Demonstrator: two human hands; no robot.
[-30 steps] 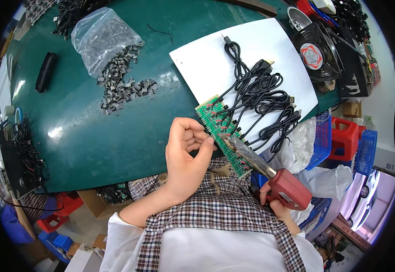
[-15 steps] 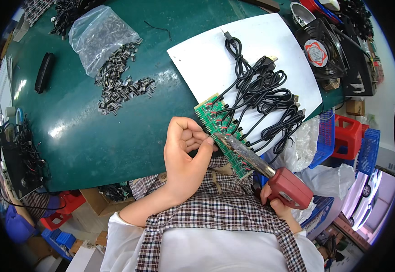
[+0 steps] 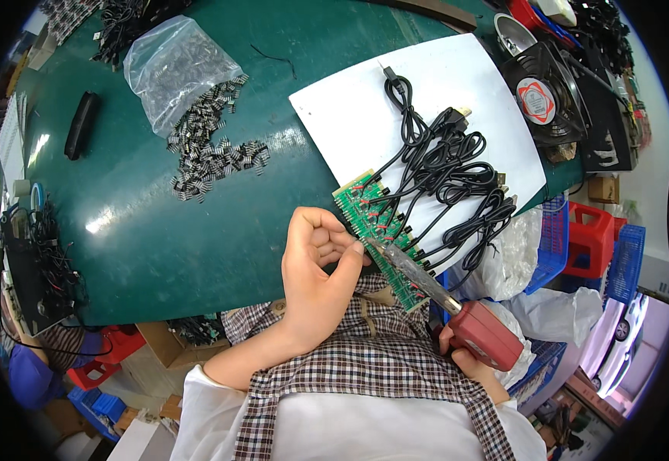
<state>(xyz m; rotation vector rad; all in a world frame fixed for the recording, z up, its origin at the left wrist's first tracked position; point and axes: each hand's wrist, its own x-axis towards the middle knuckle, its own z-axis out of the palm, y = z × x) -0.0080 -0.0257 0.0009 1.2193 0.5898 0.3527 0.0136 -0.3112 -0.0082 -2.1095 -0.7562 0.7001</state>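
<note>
A long green circuit board panel (image 3: 370,215) lies slantwise at the table's near edge, partly over a white sheet. Black cables (image 3: 446,157) with plugs run from its far side, some coiled. My right hand (image 3: 473,367) is closed around the red handle of a soldering iron (image 3: 490,334). The iron's metal barrel slants across the board, its tip at the row of contacts near my left thumb. My left hand (image 3: 315,269) is curled at the board's left edge, thumb and fingertips drawn together. Whatever they pinch is too small or hidden to make out.
Left of the board lies a pile of small metal connectors (image 3: 215,165), spilling from a clear plastic bag (image 3: 177,69). A black curved piece (image 3: 82,125) is further left. A fan (image 3: 538,100) and a metal bowl (image 3: 514,34) stand at the far right. Blue crates (image 3: 553,238) and a red stool (image 3: 589,240) are beyond the right edge.
The whole view has shifted slightly. The soldering iron's handle has dipped a little toward me, while its tip stays at the board's contacts. My left hand keeps its curled pose.
</note>
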